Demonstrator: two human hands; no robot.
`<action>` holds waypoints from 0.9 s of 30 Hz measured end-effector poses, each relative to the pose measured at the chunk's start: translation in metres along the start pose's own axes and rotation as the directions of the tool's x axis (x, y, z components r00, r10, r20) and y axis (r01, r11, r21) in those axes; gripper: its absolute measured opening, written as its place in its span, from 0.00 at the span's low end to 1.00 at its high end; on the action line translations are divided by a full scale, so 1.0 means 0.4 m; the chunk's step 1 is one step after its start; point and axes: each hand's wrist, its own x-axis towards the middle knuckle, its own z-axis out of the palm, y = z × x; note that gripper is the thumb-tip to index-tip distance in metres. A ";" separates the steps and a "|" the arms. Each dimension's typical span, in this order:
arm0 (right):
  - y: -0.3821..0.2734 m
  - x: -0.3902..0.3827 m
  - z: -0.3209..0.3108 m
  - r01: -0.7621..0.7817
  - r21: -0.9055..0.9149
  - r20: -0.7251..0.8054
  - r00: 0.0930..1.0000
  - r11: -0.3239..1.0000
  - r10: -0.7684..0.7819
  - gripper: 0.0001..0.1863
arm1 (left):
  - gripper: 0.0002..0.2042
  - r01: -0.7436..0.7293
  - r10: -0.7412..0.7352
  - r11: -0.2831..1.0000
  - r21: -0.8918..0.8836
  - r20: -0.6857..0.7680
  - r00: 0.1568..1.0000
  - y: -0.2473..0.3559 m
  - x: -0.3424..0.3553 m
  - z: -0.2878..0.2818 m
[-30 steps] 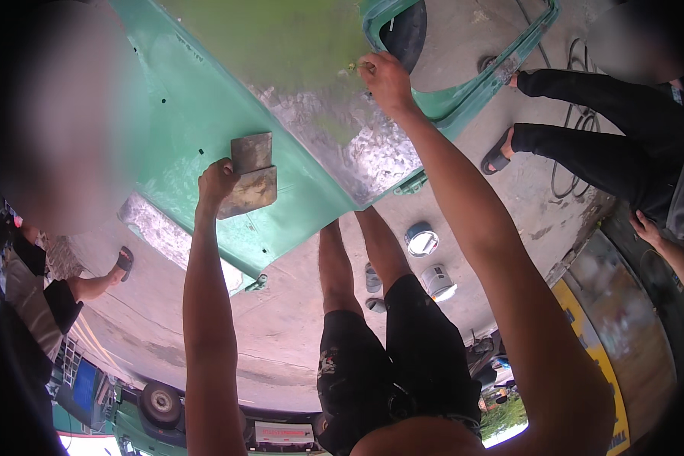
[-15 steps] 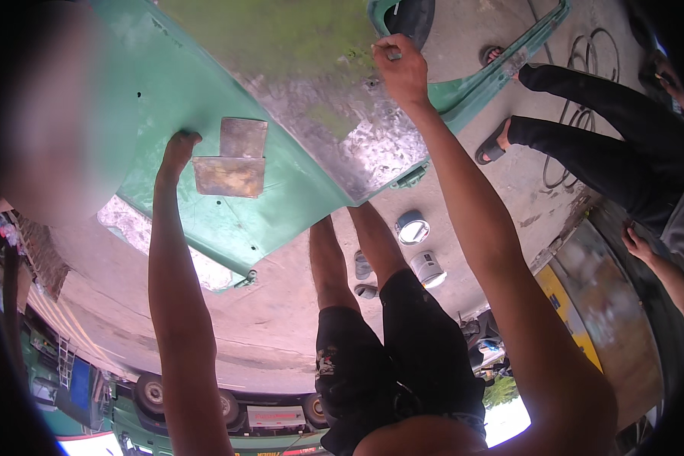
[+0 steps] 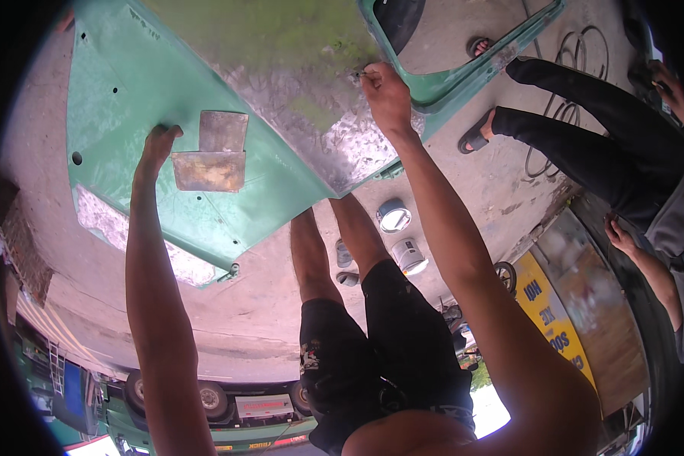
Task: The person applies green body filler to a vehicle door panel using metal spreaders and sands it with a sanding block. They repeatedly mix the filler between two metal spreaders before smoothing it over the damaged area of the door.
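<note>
My left hand (image 3: pixel 162 143) rests on the green metal panel (image 3: pixel 114 129), thumb apart, beside two stained thin metal plates (image 3: pixel 222 131) (image 3: pixel 208 171) that lie partly overlapping. My right hand (image 3: pixel 385 97) pinches something small that I cannot make out, at the panel's middle section (image 3: pixel 281 61), coated in olive-green with mottled grey-white patches. Right of it is the panel's open window frame (image 3: pixel 463 76), with a dark round object partly visible through the opening.
Another person's black-trousered legs (image 3: pixel 562 144), sandals and hands are at right, near coiled hose (image 3: pixel 566 114). A round tin (image 3: pixel 394 216) and grey can (image 3: pixel 409 256) stand by my legs. A yellow signboard (image 3: pixel 543 304) and truck wheels (image 3: pixel 213 397) are at the edges.
My left hand has let go of the metal plates and moved left and up. My right hand rose, then came down slightly. The other person's arm at right has moved.
</note>
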 end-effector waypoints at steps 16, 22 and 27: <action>0.001 0.014 0.008 0.192 -0.446 0.051 0.981 0.874 -0.189 0.03 | 0.19 0.067 -0.068 0.998 0.012 0.114 0.991 0.009 0.001 -0.022; -0.001 -0.011 -0.016 0.391 -0.542 0.131 0.914 0.744 -0.385 0.06 | 0.20 0.061 -0.062 0.998 0.008 0.150 0.987 0.011 -0.003 -0.028; 0.021 -0.025 -0.051 0.494 -0.523 0.241 0.867 0.694 -0.436 0.15 | 0.22 0.063 -0.063 0.998 0.000 0.112 0.992 0.009 -0.011 -0.028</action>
